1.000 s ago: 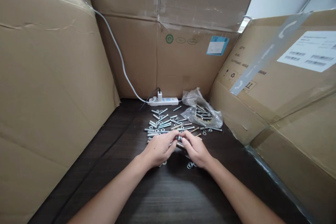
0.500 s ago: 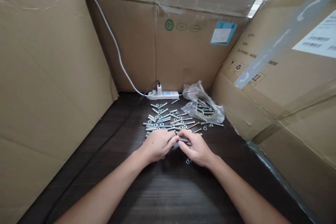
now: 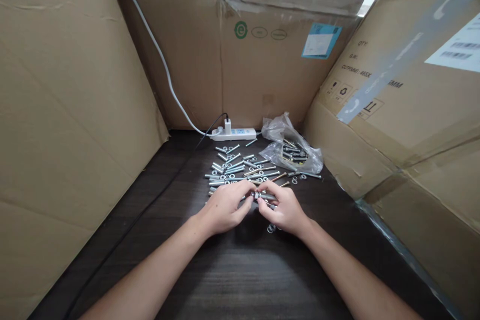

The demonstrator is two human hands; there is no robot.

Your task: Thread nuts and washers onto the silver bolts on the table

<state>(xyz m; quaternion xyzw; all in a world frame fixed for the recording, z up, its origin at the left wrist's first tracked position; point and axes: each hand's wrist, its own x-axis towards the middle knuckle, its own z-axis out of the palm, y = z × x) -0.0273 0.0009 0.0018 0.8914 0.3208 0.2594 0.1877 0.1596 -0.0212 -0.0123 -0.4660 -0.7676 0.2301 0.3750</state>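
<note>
Just above the dark table, my left hand (image 3: 225, 208) and my right hand (image 3: 284, 209) meet at the fingertips around a metal bolt (image 3: 267, 197). The bolt lies roughly level, its shank between my right thumb and fingers. A small nut (image 3: 257, 195) shows at its left end, pinched by the left thumb and fingertips. The bolt's far right end is hidden in my right palm. Close under my right hand lie loose washers (image 3: 271, 228). Beyond both hands spread several silvery and brassy bolts (image 3: 235, 170) with rings among them, partly covered by my fingers.
An open clear plastic bag (image 3: 273, 152) of more hardware lies at the back right. Behind the bolts stands a white power strip (image 3: 240, 134) with a plug in it. A black cable (image 3: 150, 197) crosses the table's left side. Cardboard walls (image 3: 180, 75) enclose three sides.
My fingertips have drawn slightly apart, so the nut and more of the bolt now show between them. The camera view has shifted a little.
</note>
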